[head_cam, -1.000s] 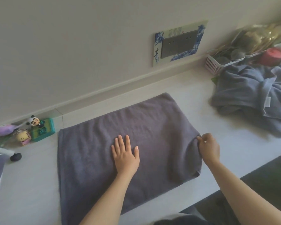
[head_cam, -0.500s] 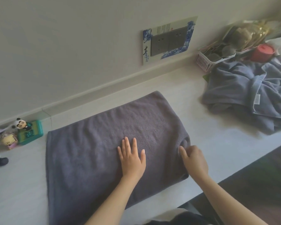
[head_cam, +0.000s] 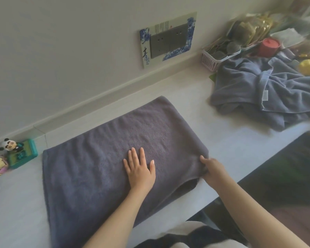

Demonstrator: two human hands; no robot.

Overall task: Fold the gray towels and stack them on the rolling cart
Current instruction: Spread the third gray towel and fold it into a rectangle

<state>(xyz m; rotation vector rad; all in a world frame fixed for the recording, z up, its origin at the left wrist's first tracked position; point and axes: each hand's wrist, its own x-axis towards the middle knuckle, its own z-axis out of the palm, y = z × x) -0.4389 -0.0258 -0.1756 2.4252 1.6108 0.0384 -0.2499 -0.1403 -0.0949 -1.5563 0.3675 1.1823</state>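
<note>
Left hand [head_cam: 139,171] flat, fingers spread, pressing nubby rectangular gray towel [head_cam: 100,169]; right hand [head_cam: 212,170] pinching its rolled edge.

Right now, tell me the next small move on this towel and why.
Probably lift the right edge and carry it leftward over the left hand. That hand lies flat mid-towel like a fold line, and the right hand has the dark gray towel pinched at its right edge, slightly raised.

Only readable thing is a big dark-blue Chinese character, 青, on the left strip of the blue-and-white decorative frame [head_cam: 145,51] around the grey wall socket plate [head_cam: 166,43]. Smaller print's too blurry.
</note>
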